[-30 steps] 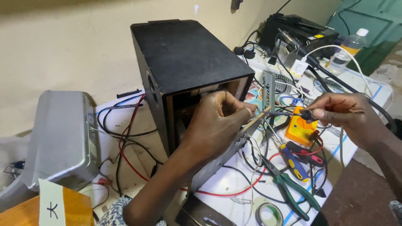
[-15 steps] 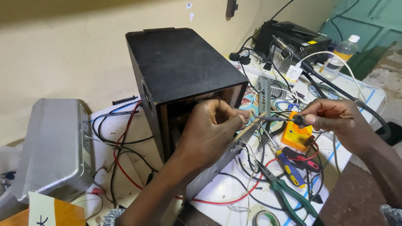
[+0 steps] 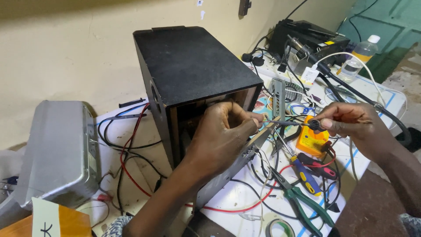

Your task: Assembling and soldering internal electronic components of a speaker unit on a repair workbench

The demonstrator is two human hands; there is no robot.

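Both hands have held position at the open speaker box since the earlier frames; only the view has shifted.

Black speaker box (image 3: pixel 193 79) stands on the counter (image 3: pixel 377 98). Left hand (image 3: pixel 221 136) pinches a wire at its opening; right hand (image 3: pixel 351 123) grips a soldering iron (image 3: pixel 302 124), tip toward the left fingers.

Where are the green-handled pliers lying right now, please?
In the head view, the green-handled pliers lie on the white table at the lower right, below the right hand, just beside the blue-and-yellow screwdriver and among loose wires.
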